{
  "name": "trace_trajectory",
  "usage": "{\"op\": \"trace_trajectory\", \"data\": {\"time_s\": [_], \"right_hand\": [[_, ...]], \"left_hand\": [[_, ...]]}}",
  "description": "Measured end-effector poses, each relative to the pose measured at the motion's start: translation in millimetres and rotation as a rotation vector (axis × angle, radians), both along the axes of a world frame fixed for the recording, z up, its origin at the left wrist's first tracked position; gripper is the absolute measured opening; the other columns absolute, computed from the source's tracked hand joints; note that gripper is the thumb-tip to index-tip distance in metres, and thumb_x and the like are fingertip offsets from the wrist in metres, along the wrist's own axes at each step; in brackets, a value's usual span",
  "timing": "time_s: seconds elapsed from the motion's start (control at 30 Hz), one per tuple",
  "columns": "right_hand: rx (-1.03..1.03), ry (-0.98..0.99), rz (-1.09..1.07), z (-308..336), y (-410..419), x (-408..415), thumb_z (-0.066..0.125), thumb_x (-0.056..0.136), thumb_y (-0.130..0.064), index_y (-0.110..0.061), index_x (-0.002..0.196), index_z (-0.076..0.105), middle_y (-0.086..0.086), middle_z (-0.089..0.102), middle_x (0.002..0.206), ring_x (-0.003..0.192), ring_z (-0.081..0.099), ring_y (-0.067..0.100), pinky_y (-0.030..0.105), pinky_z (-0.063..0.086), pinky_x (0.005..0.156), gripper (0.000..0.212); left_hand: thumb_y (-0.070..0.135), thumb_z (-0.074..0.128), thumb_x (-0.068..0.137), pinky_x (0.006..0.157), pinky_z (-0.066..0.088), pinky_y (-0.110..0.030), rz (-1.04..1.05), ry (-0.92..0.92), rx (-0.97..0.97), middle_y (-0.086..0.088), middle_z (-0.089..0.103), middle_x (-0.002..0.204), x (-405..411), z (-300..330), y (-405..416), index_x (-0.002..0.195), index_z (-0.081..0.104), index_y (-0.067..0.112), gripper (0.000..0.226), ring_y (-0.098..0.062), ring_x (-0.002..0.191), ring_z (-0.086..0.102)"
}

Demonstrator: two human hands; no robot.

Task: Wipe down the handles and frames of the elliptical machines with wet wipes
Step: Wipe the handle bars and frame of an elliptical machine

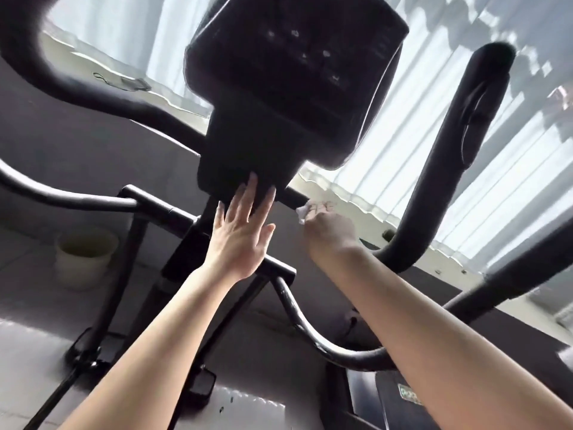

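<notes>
A black elliptical machine fills the head view, its console [294,79] high in the middle. My left hand [240,231] reaches up with straight fingers, the tips touching the lower edge of the console housing [245,162]. My right hand [328,231] grips a white wet wipe [305,211] against the short black crossbar [294,198] just right of the housing. A tall padded handle [465,144] rises on the right. A curved handle [37,72] loops at upper left.
A lower curved bar [325,339] passes under my right forearm. A pale bucket [85,259] stands on the floor at left. White curtains [434,150] and a window sill [356,209] lie behind the machine. The frame's legs [102,299] spread below.
</notes>
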State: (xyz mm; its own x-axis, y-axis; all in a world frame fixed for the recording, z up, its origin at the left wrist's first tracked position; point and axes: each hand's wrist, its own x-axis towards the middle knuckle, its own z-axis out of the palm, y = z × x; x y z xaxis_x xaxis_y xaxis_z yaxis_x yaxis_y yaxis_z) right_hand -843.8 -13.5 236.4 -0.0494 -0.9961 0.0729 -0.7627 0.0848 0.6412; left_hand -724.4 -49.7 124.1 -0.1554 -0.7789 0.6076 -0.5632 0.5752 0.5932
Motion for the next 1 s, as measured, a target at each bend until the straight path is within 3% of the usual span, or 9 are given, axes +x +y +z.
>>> {"op": "trace_trajectory", "data": {"time_s": [0.1,0.2,0.3,0.43,0.5,0.57,0.63,0.87,1.0], "right_hand": [[0.038,0.058,-0.068,7.8,21.5,2.8,0.04,0.099,-0.001,0.002,0.149,0.025,0.025,0.032,0.149,0.138,0.033,0.036,0.033,0.043,0.095,0.052],[0.134,0.163,-0.049,21.2,42.6,10.8,0.042,0.098,-0.002,-0.01,0.144,0.043,0.015,0.047,0.137,0.117,0.047,0.026,0.023,0.036,0.063,0.047],[0.248,0.243,-0.061,38.6,72.4,18.3,0.041,0.096,0.002,-0.012,0.138,0.049,0.009,0.05,0.125,0.084,0.037,0.017,0.026,0.026,0.045,0.045],[0.224,0.177,-0.057,51.8,81.7,23.3,0.041,0.095,0.001,-0.016,0.139,0.048,0.007,0.047,0.112,0.068,0.036,0.016,0.028,0.032,0.047,0.048],[0.177,0.249,0.027,42.6,63.5,20.1,0.038,0.097,0.0,-0.007,0.144,0.04,0.017,0.049,0.125,0.094,0.051,0.027,0.032,0.047,0.061,0.048],[0.213,0.349,0.086,28.3,49.7,14.0,0.038,0.1,-0.003,0.001,0.146,0.035,0.029,0.032,0.148,0.133,0.034,0.037,0.033,0.049,0.087,0.046],[0.242,0.363,0.09,19.6,49.6,6.2,0.039,0.102,-0.007,-0.002,0.146,0.039,0.026,0.026,0.155,0.144,0.02,0.035,0.031,0.043,0.102,0.044],[0.366,0.281,0.457,48.5,104.6,-22.5,0.038,0.101,-0.022,-0.02,0.112,0.067,-0.001,0.062,0.123,0.124,0.05,0.018,0.035,0.041,0.105,0.031],[0.457,0.179,0.581,82.6,130.4,-22.5,0.018,0.095,-0.026,-0.023,0.104,0.067,-0.009,0.064,0.118,0.124,0.052,0.011,0.03,0.038,0.108,0.05]], "left_hand": [[0.037,0.039,0.102,0.119,-0.003,-0.056,0.038,-0.083,0.02,0.005,-0.035,0.153,-8.7,-6.1,-8.0,0.149,-0.016,0.032,0.072,-0.016,0.149,-0.018],[0.041,0.033,0.101,0.117,-0.008,-0.055,0.049,-0.076,0.008,0.005,-0.035,0.153,-10.4,-9.7,-12.1,0.149,-0.016,0.032,0.07,-0.011,0.144,-0.023],[0.04,0.033,0.101,0.117,-0.008,-0.055,0.031,-0.051,-0.002,0.007,-0.034,0.153,-10.4,-10.1,-13.2,0.15,-0.014,0.033,0.068,-0.011,0.145,-0.022],[0.035,0.034,0.101,0.116,-0.001,-0.06,0.024,-0.026,-0.029,0.007,-0.028,0.156,-10.1,-12.7,-15.6,0.151,-0.009,0.032,0.066,-0.016,0.15,-0.012],[0.036,0.031,0.101,0.116,-0.001,-0.061,0.022,-0.028,-0.025,0.009,-0.028,0.156,-10.7,-13.4,-15.7,0.151,-0.009,0.033,0.065,-0.012,0.148,-0.015],[0.036,0.032,0.102,0.115,-0.002,-0.063,0.016,-0.02,-0.009,0.011,-0.028,0.156,-9.4,-13.0,-15.9,0.151,-0.01,0.035,0.064,-0.007,0.146,-0.018],[0.035,0.034,0.103,0.113,0.0,-0.066,-0.005,-0.011,0.019,0.014,-0.029,0.155,-6.2,-12.2,-16.8,0.149,-0.011,0.037,0.065,-0.002,0.143,-0.021],[0.035,0.034,0.103,0.113,0.001,-0.067,-0.049,0.046,0.04,0.016,-0.027,0.155,-4.8,-7.6,-10.1,0.148,-0.011,0.037,0.064,0.0,0.143,-0.019],[0.038,0.03,0.103,0.117,-0.003,-0.062,-0.033,0.045,0.032,0.014,-0.025,0.157,-2.8,-4.9,-6.9,0.149,-0.011,0.039,0.061,-0.007,0.148,-0.011]]}}
